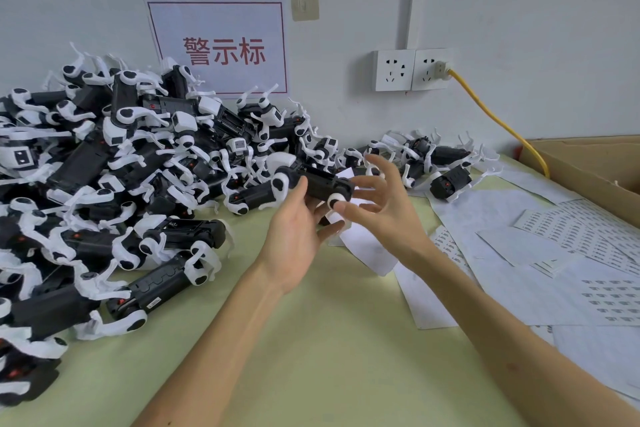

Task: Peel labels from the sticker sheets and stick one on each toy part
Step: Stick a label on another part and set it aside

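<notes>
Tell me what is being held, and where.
Left hand grips a toy part by its black body; right hand, fingers spread, holds nothing.

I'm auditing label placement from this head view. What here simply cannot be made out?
1. Head view: whether the black-and-white plastic toy part, held by the left hand, already carries a label; blur and the fingers hide it.
2. Whether the right hand carries a peeled label on a fingertip: too small and blurred.
3. The print on the white paper sticker sheets: too small.
4. What the brown cardboard box contains: cut off by the right edge.
</notes>
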Demonstrator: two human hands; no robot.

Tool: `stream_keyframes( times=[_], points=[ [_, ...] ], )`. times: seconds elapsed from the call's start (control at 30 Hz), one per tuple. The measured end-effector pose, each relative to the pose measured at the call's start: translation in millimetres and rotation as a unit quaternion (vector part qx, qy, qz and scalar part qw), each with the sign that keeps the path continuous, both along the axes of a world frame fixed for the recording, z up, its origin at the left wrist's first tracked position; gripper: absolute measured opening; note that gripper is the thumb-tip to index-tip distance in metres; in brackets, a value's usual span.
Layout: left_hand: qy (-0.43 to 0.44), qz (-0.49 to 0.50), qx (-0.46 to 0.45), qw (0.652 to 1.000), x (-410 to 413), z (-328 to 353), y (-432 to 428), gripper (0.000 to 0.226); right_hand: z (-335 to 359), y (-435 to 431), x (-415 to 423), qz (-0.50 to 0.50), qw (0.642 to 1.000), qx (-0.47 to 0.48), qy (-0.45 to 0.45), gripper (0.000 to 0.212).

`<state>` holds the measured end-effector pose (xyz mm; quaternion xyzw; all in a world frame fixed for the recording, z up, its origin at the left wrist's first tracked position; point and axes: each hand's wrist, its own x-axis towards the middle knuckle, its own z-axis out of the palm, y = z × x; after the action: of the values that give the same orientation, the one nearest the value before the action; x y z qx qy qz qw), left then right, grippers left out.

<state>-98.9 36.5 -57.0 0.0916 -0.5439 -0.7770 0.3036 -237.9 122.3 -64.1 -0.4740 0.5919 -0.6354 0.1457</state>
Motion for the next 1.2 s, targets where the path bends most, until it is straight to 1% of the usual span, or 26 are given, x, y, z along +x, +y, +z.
stream_keyframes(
  times=[0.07, 0.13, 0.23, 0.3, 0.33, 0.37, 0.4, 0.43, 0.47, 0.53, 0.57, 0.6, 0.63, 0.7, 0.73, 0.8, 0.87, 0.9, 0.97, 1.0, 1.07, 1.13, 1.2],
  points=[
    [0.002, 0.012, -0.017, 1.000, 1.0, -1.2, -3.1, 0.039, 3.4, 2.7, -3.9, -0.005, 0.998, -0.037, -0.050, 0.079],
    [-0.019, 0.033, -0.086, 0.996, 0.8, -2.6, -5.7, 0.040, 7.3, 4.3, -8.5, -0.030, 0.991, -0.073, -0.108, 0.078],
    [-0.081, 0.058, -0.187, 0.977, -1.1, -5.2, -4.7, 0.045, 12.9, 4.8, -15.1, -0.044, 0.972, -0.107, -0.203, 0.068],
    [-0.137, 0.069, -0.233, 0.960, -3.3, -7.8, -5.7, 0.047, 17.3, 5.9, -20.4, -0.023, 0.950, -0.124, -0.285, 0.066],
    [-0.158, 0.078, -0.234, 0.956, -3.6, -9.9, -6.6, 0.050, 19.4, 7.8, -22.2, -0.006, 0.939, -0.127, -0.319, 0.065],
    [-0.168, 0.087, -0.218, 0.958, -2.9, -11.4, -7.6, 0.048, 20.3, 10.0, -24.5, 0.012, 0.932, -0.123, -0.340, 0.058],
    [-0.164, 0.093, -0.184, 0.965, -1.5, -12.3, -9.3, 0.043, 20.6, 12.0, -26.9, 0.030, 0.930, -0.119, -0.348, 0.042],
    [-0.150, 0.087, -0.133, 0.976, 0.1, -11.9, -11.2, 0.037, 20.5, 13.9, -28.9, 0.058, 0.930, -0.116, -0.345, 0.024],
    [-0.129, 0.071, -0.074, 0.986, 1.3, -10.3, -13.7, 0.032, 21.0, 15.4, -29.5, 0.088, 0.931, -0.115, -0.336, 0.013],
    [-0.088, 0.021, 0.018, 0.996, 2.3, -5.5, -17.0, 0.032, 20.4, 15.1, -28.0, 0.131, 0.933, -0.103, -0.318, 0.014],
    [-0.080, -0.010, 0.036, 0.996, 2.2, -3.5, -17.1, 0.038, 20.3, 13.4, -25.6, 0.135, 0.936, -0.093, -0.311, 0.028],
    [-0.090, -0.035, 0.029, 0.995, 1.8, -2.8, -16.2, 0.047, 20.3, 11.3, -22.4, 0.130, 0.944, -0.078, -0.294, 0.041],
    [-0.107, -0.053, 0.000, 0.993, 0.7, -3.4, -13.9, 0.052, 19.2, 8.3, -19.9, 0.122, 0.953, -0.062, -0.268, 0.050],
    [-0.132, -0.081, -0.067, 0.986, -0.9, -7.4, -7.2, 0.044, 15.2, 4.7, -15.7, 0.108, 0.967, -0.036, -0.227, 0.059],
    [-0.137, -0.081, -0.083, 0.984, -1.3, -8.9, -4.1, 0.039, 12.7, 3.8, -15.0, 0.097, 0.971, -0.028, -0.216, 0.062],
    [-0.129, -0.058, -0.081, 0.987, -1.5, -9.6, 0.6, 0.034, 11.2, 4.2, -14.8, 0.071, 0.977, -0.024, -0.198, 0.064],
    [-0.105, -0.027, -0.062, 0.992, -2.1, -10.3, 1.5, 0.034, 13.2, 4.9, -15.9, 0.035, 0.983, -0.030, -0.175, 0.054],
    [-0.091, -0.010, -0.049, 0.995, -2.6, -10.1, 1.1, 0.033, 14.1, 4.9, -17.8, 0.025, 0.984, -0.037, -0.173, 0.043],
    [-0.064, 0.019, -0.027, 0.997, -3.1, -9.9, -0.5, 0.031, 16.4, 6.3, -22.5, 0.016, 0.979, -0.050, -0.197, 0.017],
    [-0.053, 0.031, -0.018, 0.998, -2.8, -10.0, -1.7, 0.030, 17.2, 7.5, -24.5, 0.014, 0.978, -0.049, -0.204, 0.010],
    [-0.042, 0.053, -0.015, 0.998, -1.8, -9.2, -3.4, 0.030, 18.5, 9.9, -24.4, 0.029, 0.979, -0.040, -0.200, 0.018],
    [-0.044, 0.066, -0.024, 0.997, -1.3, -8.4, -3.1, 0.027, 19.5, 11.2, -20.0, 0.071, 0.980, -0.028, -0.185, 0.026],
    [-0.049, 0.075, -0.037, 0.995, -2.0, -8.8, -2.1, 0.025, 20.2, 11.5, -13.5, 0.109, 0.982, -0.012, -0.154, 0.017]
  ],
)
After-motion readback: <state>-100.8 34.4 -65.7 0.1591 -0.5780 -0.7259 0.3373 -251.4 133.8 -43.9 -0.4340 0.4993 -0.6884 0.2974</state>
